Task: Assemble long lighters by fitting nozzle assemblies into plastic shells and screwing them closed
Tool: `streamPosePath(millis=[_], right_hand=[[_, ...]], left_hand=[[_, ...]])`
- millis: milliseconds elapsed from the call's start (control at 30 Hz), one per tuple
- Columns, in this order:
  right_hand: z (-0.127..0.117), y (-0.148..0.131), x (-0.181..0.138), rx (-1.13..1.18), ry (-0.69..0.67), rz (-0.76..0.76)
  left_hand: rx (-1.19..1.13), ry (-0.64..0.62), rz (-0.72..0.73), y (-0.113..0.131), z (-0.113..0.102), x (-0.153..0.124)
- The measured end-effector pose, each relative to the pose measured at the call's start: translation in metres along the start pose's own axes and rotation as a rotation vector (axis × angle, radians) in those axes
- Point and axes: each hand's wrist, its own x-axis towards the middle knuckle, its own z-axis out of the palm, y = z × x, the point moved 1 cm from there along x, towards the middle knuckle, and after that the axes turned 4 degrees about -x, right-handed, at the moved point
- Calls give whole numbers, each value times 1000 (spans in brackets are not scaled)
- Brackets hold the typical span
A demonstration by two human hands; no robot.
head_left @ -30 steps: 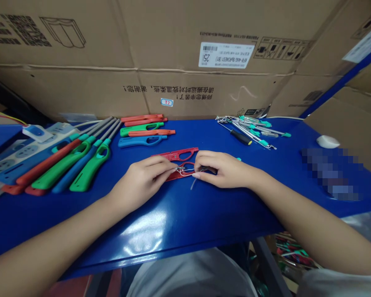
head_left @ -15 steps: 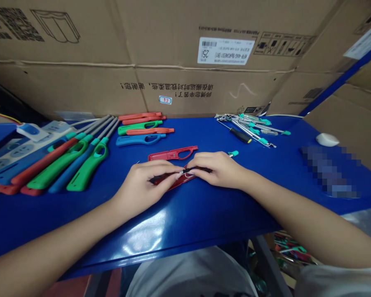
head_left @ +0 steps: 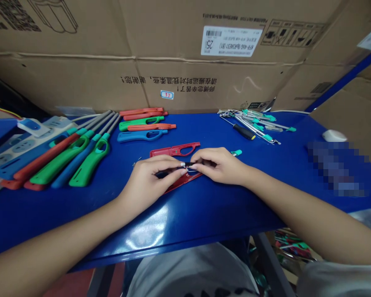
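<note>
- One white power strip by the worktop's left edge, one white-and-blue plug in it
- Five long-nosed lighters on top of the heap, some lying over the strip: blue, orange-red, green, blue, green, plus two red handle ends poking out underneath
- Five handles without barrels near the back edge, left of centre: three orange, one green, one blue
- Two red half-shells mid-worktop, one lying just beyond the hands, the other partly hidden beneath them
- Left hand: narrow pinch, thumb and finger at the white-tipped left end of one small black piece, right above the nearer shell, thin wire looping below
- Right hand: also a tight pinch, on the right end of that same piece
- One teal-tipped rod peeking out behind the right hand
- One black screwdriver with a yellow butt, beside a pile of metal tubes with teal ends at the back edge, too tangled to count
- One white rounded thing near the right edge, one pixelated item just in front
- Surface is a shiny blue worktop, glare near the front edge
- Room-wise: big cardboard along the back edge, upside-down print, one white label, jumbled parts below the front right
</note>
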Motion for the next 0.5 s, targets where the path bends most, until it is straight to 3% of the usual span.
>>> streamPosePath(millis=[300, 500], right_hand=[[0, -1, 1, -25, 42, -89], [0, -1, 1, -64, 29, -135]], left_hand=[[14, -7, 28, -1, 0, 1], [4, -27, -33, 4, 1, 1]])
